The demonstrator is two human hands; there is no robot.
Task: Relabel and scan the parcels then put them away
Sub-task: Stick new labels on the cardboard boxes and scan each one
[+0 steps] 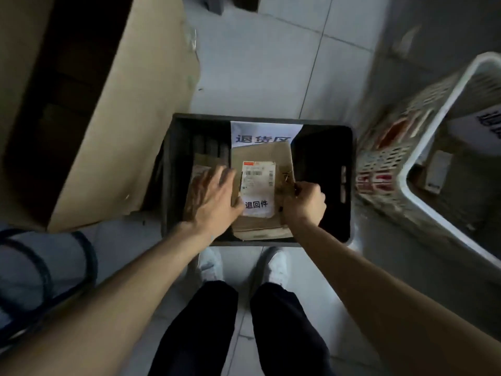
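Observation:
A brown cardboard parcel (264, 156) with a white shipping label and a white sticker printed with black characters lies in a black plastic crate (322, 126) on the floor. My right hand (303, 204) grips the parcel's right edge with curled fingers. On the parcel's left side my left hand (214, 198) rests with fingers spread and fairly straight, partly covering a second brown parcel (202, 165) beside it. A white paper sign with blue characters (260, 132) hangs on the crate's far wall.
A large open cardboard box (113, 109) stands to the left of the crate. A white perforated basket (433, 147) holding items sits at the right. A blue-trimmed fabric container (40, 272) is at the near left. My feet stand just before the crate on grey tiles.

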